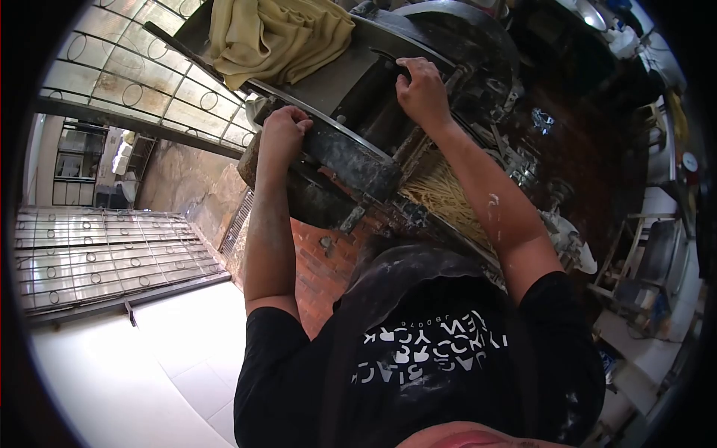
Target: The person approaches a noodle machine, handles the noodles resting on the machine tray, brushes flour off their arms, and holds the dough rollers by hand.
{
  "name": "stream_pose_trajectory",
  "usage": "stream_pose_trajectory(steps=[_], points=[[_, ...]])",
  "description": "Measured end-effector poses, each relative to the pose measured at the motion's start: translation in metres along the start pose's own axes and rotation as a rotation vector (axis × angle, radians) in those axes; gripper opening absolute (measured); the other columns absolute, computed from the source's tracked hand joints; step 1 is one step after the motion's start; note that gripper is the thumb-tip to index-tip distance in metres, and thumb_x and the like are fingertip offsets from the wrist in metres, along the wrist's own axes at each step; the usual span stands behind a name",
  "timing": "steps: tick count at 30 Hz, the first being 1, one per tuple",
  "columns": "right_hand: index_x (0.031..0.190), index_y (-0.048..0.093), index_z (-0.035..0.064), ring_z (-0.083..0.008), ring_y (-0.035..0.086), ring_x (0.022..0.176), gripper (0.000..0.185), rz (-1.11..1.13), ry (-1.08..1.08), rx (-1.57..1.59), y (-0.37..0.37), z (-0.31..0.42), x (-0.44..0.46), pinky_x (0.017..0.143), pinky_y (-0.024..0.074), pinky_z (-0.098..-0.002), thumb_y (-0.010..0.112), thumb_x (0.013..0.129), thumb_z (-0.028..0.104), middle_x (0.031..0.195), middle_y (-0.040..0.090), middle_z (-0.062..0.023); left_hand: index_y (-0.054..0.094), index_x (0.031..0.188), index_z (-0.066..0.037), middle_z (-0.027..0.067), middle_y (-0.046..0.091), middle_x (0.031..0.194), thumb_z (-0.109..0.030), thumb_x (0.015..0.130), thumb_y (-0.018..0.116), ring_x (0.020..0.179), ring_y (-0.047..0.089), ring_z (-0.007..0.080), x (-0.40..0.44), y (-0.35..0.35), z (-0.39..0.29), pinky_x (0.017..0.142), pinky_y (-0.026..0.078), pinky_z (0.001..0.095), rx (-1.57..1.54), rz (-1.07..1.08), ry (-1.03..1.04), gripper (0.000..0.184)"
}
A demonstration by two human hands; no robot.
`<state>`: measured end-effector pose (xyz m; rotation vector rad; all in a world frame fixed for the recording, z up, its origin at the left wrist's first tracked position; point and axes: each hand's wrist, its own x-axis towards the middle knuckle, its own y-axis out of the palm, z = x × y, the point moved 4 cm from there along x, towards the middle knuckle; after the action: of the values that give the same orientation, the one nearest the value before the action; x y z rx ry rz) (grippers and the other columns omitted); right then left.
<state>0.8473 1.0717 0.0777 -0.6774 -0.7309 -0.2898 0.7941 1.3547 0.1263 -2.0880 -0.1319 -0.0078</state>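
Note:
In front of me stands a dark, flour-dusted machine with a roller (371, 89), apparently a dough sheeter. Folded sheets of yellowish dough (280, 37) lie piled on its metal tray (323, 84). My left hand (286, 128) is at the machine's near left edge, fingers curled and pressed together; whatever they may hold is hidden. Over the far right end of the roller is my right hand (423, 89), its fingers loosely bent and thumb apart, with nothing seen in it. Cut noodle strands (447, 190) lie below my right forearm.
A large round wheel guard (478, 37) rises behind the machine on the right. Red brick floor (317, 257) shows beneath. Barred window panels (112, 250) are at left, and a metal rack (646, 254) stands at right.

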Motion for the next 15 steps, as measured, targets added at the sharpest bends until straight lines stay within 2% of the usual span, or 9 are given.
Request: stream_pose_trajectory(steps=[3, 12, 15], points=[[0.108, 0.067, 0.0029, -0.0368, 0.062, 0.105, 0.023, -0.021, 0.0, -0.009, 0.001, -0.001, -0.001, 0.098, 0.0491, -0.0452, 0.065, 0.085, 0.008, 0.105, 0.067, -0.017, 0.074, 0.096, 0.0, 0.0187, 0.074, 0.087, -0.015, 0.084, 0.079, 0.086, 0.073, 0.0333, 0.001, 0.002, 0.001, 0.08, 0.055, 0.0422, -0.002, -0.039, 0.025, 0.02], [0.108, 0.068, 0.0033, -0.0368, 0.062, 0.103, 0.023, -0.016, -0.022, -0.021, 0.005, -0.005, -0.002, 0.097, 0.0501, -0.0448, 0.065, 0.085, 0.008, 0.104, 0.067, -0.0166, 0.073, 0.097, 0.001, 0.0192, 0.073, 0.087, -0.017, 0.086, 0.077, 0.085, 0.072, 0.0342, 0.006, 0.006, 0.005, 0.079, 0.054, 0.0428, 0.031, 0.024, -0.019, 0.021], [0.108, 0.068, 0.0031, -0.0362, 0.063, 0.104, 0.024, -0.046, -0.019, 0.008, 0.004, -0.004, -0.001, 0.097, 0.05, -0.0446, 0.065, 0.085, 0.008, 0.104, 0.068, -0.0165, 0.072, 0.097, 0.0, 0.0163, 0.073, 0.085, -0.017, 0.09, 0.075, 0.078, 0.071, 0.0292, 0.006, 0.003, 0.01, 0.075, 0.054, 0.0397, -0.087, -0.009, 0.054, 0.019]])
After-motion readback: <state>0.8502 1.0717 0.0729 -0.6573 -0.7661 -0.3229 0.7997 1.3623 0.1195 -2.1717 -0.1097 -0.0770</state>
